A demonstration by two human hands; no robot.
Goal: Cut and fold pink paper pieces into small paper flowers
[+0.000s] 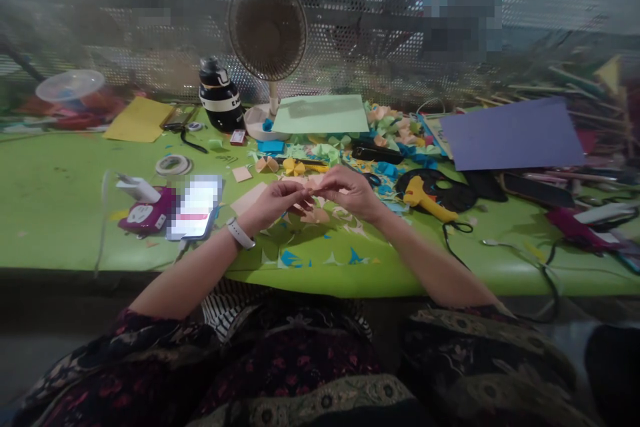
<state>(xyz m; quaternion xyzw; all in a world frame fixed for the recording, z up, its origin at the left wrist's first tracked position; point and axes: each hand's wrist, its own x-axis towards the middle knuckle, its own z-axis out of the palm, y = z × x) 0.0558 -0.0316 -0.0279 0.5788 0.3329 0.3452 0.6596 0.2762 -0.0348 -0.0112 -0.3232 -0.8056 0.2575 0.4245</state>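
Observation:
My left hand (pixel 278 203) and my right hand (pixel 350 192) meet over the middle of the green table, fingertips pinched close together. Between them shows a small peach paper piece (pixel 314 183), its shape partly covered by my fingers. Just below lie loose peach paper cuttings (pixel 316 215). Beyond my hands rest a folded peach paper shape (pixel 267 164) and a yellow paper shape (pixel 294 167). A flat peach sheet (pixel 249 199) lies beside my left wrist, with a small peach square (pixel 242 174) behind it.
A yellow glue gun (pixel 425 200) with a dark cord lies right of my right hand. At left are a lit phone (pixel 196 207), tape roll (pixel 173 165) and purple box (pixel 145 213). Behind stand a black bottle (pixel 221 100) and fan (pixel 268 27). Scraps and a purple sheet (pixel 513 133) lie about.

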